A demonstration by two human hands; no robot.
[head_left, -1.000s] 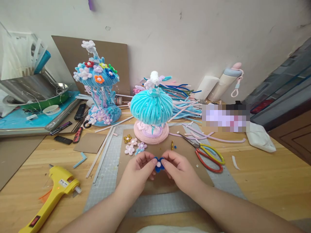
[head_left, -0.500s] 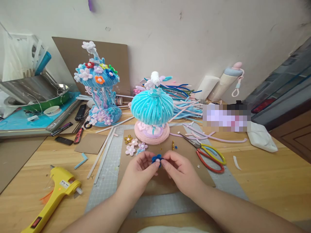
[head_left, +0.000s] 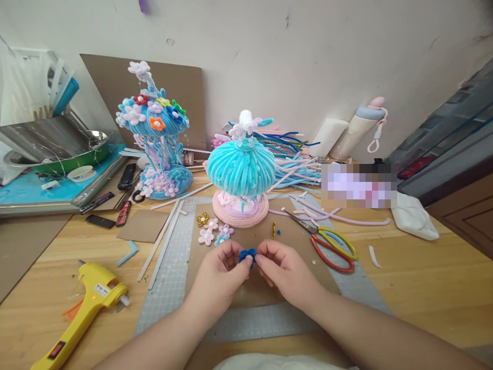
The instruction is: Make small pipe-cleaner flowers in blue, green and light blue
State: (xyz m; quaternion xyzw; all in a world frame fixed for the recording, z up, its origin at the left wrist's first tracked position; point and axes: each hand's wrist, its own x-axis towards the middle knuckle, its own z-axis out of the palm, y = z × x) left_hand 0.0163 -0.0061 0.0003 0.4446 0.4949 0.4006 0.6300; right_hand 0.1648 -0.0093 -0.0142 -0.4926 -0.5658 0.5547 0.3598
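Note:
Between my two hands is a small dark blue pipe-cleaner flower (head_left: pixel 248 253) with a pale centre. My left hand (head_left: pixel 222 270) pinches it between thumb and fingers, the thumb lying over the centre. On its other side my right hand (head_left: pixel 283 267) grips a petal with thumb and forefinger. Several finished flowers (head_left: pixel 206 236), in gold, pink, lilac and light blue, lie just beyond my left hand. Behind them stands a turquoise pipe-cleaner lamp (head_left: pixel 242 167) on a round pink base (head_left: pixel 241 218). A brown cardboard sheet (head_left: pixel 300 288) is under my hands.
Scissors (head_left: pixel 334 249) with red and yellow handles lie to the right. A yellow glue gun (head_left: pixel 94 293) rests at the left front. A flower-covered blue lamp (head_left: pixel 154 123) stands at the back left. Loose pipe cleaners (head_left: pixel 296 172) are heaped against the wall. A grey cutting mat (head_left: pixel 246 326) spreads beneath the cardboard.
The blue flower has turned slightly between my fingers, its petals showing more openly. Both hands keep nearly the same place, and the whole view has shifted a little.

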